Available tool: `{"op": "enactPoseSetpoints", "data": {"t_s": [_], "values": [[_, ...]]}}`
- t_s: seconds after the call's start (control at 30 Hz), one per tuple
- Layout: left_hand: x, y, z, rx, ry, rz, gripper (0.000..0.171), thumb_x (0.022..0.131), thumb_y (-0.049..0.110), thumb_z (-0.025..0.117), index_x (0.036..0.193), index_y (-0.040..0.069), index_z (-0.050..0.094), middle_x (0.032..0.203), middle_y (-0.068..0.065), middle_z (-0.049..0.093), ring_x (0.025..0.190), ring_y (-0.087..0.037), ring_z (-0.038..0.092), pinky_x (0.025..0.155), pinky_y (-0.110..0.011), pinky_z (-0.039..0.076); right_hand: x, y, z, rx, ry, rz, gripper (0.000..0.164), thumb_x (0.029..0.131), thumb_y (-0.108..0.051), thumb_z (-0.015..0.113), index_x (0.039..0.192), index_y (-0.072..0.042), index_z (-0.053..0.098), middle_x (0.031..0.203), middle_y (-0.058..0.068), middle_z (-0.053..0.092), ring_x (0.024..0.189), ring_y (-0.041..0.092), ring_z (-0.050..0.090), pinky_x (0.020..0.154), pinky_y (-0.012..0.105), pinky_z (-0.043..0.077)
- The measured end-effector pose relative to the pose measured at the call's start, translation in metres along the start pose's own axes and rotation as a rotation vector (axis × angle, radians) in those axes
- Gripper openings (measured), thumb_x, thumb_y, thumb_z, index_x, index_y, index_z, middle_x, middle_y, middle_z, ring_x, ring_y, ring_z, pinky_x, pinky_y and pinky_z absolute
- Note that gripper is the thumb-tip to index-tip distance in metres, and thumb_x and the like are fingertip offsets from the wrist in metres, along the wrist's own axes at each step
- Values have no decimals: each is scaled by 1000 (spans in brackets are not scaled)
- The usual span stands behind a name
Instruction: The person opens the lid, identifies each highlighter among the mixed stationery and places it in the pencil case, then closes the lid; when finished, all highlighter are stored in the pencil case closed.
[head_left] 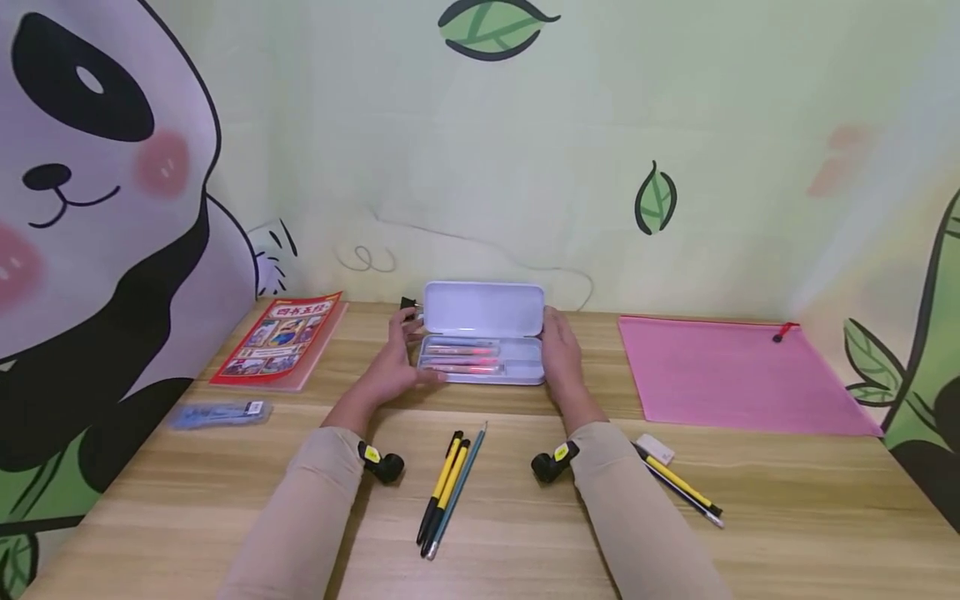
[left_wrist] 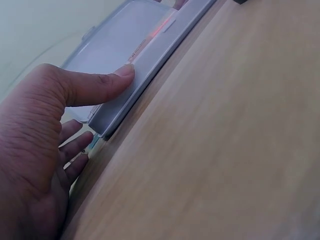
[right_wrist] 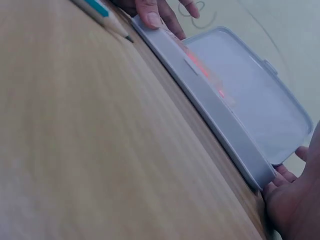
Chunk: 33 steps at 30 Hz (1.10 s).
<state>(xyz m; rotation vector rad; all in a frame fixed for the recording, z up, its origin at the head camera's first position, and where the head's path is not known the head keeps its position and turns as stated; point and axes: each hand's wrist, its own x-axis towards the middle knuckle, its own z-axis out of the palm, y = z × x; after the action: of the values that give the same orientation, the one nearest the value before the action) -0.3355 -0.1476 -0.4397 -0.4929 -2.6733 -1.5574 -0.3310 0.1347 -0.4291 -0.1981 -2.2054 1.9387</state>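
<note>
A white pencil case (head_left: 483, 310) stands with its lid raised toward the wall. Several pens (head_left: 461, 352), some with pink or orange parts, lie in the left part of its tray. My left hand (head_left: 397, 358) holds the case's left end; in the left wrist view its thumb (left_wrist: 102, 87) presses on the front rim and the other fingers reach round the end. At the opposite end, my right hand (head_left: 564, 354) grips the case, its fingers (right_wrist: 284, 175) by the rear corner in the right wrist view. The right thumb is hidden.
Two yellow-and-black pens (head_left: 444, 492) and a teal pencil (head_left: 459, 492) lie between my forearms. Left are a red booklet (head_left: 281, 337) and a bluish clear packet (head_left: 221, 414). Right are a pink zip pouch (head_left: 742, 375), an eraser (head_left: 656, 448) and a yellow-and-black pencil (head_left: 686, 483).
</note>
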Motion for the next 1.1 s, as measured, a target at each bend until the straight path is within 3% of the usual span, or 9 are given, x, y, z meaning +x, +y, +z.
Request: {"op": "enactPoseSetpoints", "data": {"t_s": [0.1, 0.2, 0.33, 0.43, 0.53, 0.63, 1.1], "values": [[-2, 1, -2, -22, 9, 16, 128, 67, 17, 94, 156, 23, 3, 159, -13, 30, 141, -36, 35, 118, -57, 21, 1, -1, 3, 47, -28, 14, 70, 103, -63, 29, 152, -14, 42, 150, 13, 47, 137, 28, 44, 116, 41, 32], [-3, 1, -4, -18, 10, 42, 122, 67, 13, 94, 156, 25, 10, 154, -14, 32, 139, -38, 37, 117, -57, 24, 1, -1, 6, 0, -61, 7, 68, 104, -59, 29, 143, -9, 52, 151, 13, 46, 139, 29, 42, 117, 42, 29], [-4, -1, -5, 108, -15, 61, 89, 75, 20, 90, 150, 24, 42, 153, -14, 29, 141, -40, 32, 116, -60, 23, -1, 2, 10, -241, -128, -135, 38, 103, -36, 46, 119, -7, 64, 141, 11, 56, 134, 30, 46, 115, 44, 31], [-5, -1, -5, 229, -59, 46, 65, 83, 38, 82, 142, 26, 56, 160, -12, 26, 146, -41, 26, 116, -63, 22, -5, 4, 11, -393, -154, -259, 25, 98, -21, 55, 117, -7, 62, 138, 13, 58, 134, 30, 47, 115, 43, 32], [-6, 1, -5, 266, -91, 19, 62, 90, 54, 69, 145, 28, 55, 164, -11, 24, 149, -40, 22, 116, -64, 21, -6, 5, 11, -429, -168, -309, 26, 97, -16, 56, 120, -3, 61, 138, 15, 57, 136, 30, 46, 116, 42, 31], [-6, 2, -5, 245, -98, -4, 59, 94, 59, 60, 146, 30, 55, 165, -8, 24, 150, -38, 20, 116, -64, 19, -6, 5, 11, -428, -166, -312, 27, 97, -15, 56, 121, -1, 61, 138, 16, 57, 136, 31, 46, 117, 41, 30], [-5, 4, -3, 224, -109, 0, 56, 94, 51, 65, 145, 26, 56, 164, -11, 26, 149, -40, 21, 117, -63, 19, -5, 4, 10, -455, -182, -281, 27, 97, -13, 58, 121, -2, 61, 138, 19, 56, 137, 33, 44, 117, 44, 29]]}}
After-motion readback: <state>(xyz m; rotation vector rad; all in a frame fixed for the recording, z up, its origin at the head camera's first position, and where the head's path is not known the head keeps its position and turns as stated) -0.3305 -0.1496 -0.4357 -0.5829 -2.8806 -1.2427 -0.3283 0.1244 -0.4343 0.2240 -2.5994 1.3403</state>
